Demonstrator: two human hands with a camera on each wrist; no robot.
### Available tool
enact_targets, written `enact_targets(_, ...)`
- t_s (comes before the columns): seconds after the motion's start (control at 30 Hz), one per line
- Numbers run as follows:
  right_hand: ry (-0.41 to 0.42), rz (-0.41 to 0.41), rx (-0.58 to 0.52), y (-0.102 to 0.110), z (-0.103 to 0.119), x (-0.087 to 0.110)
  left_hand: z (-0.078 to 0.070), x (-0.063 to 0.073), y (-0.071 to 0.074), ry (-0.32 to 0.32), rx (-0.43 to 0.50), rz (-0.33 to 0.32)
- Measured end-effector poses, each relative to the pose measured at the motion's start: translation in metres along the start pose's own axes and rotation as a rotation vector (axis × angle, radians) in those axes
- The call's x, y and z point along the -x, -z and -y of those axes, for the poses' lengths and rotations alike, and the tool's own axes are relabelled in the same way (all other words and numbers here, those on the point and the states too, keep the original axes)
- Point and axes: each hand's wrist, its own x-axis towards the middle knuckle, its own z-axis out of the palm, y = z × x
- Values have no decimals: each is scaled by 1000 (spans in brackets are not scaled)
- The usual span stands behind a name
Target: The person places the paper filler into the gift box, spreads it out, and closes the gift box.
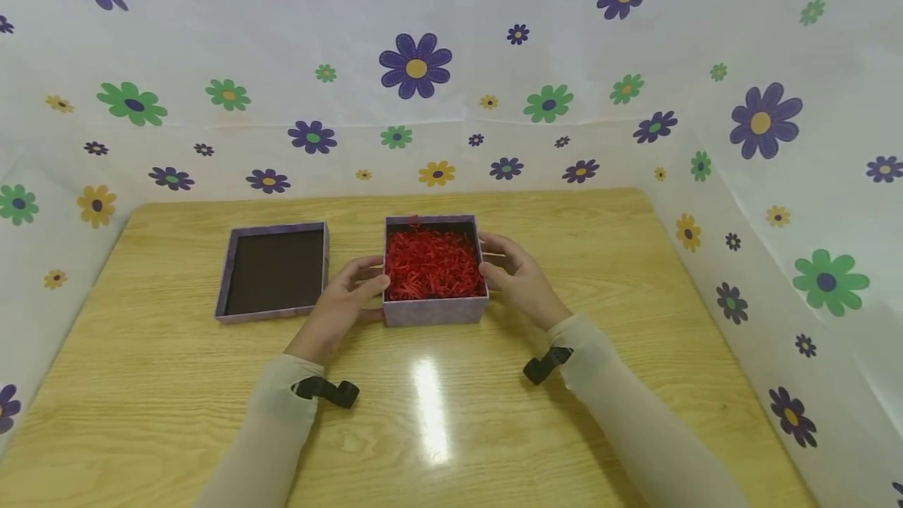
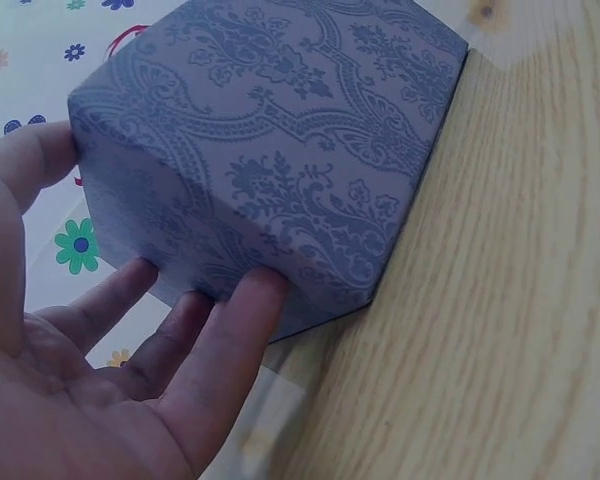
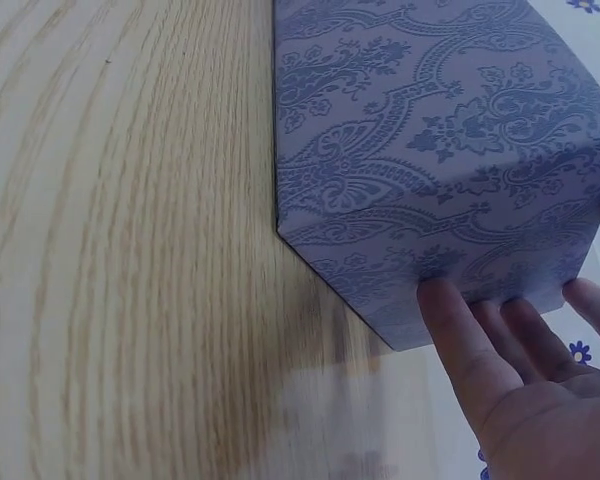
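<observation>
A purple box (image 1: 436, 312) with a floral damask pattern stands on the table, its open top filled with red paper shred (image 1: 433, 265). My left hand (image 1: 342, 300) is at the box's left side; in the left wrist view its extended fingers (image 2: 225, 370) touch that wall with their tips, the thumb at the upper corner. On the opposite side my right hand (image 1: 524, 281) rests its fingertips against the right wall. Its fingers (image 3: 470, 350) are nearly straight in the right wrist view, and the thumb lies by the rim.
The box's shallow lid (image 1: 278, 273), dark inside, lies with its hollow side up left of the box, close to my left hand. A wooden table (image 1: 607, 234) carries everything. White cloth (image 1: 466, 85) with printed flowers hangs behind and along both sides.
</observation>
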Motion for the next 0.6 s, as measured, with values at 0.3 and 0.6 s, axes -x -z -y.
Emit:
enact_targets(0.3, -8, 5, -14, 0, 0, 3, -13, 5, 13, -35, -80, -18)
enact_targets(0.6, -22, 15, -2, 1, 0, 3, -41, 26, 54, -121, -338, -121)
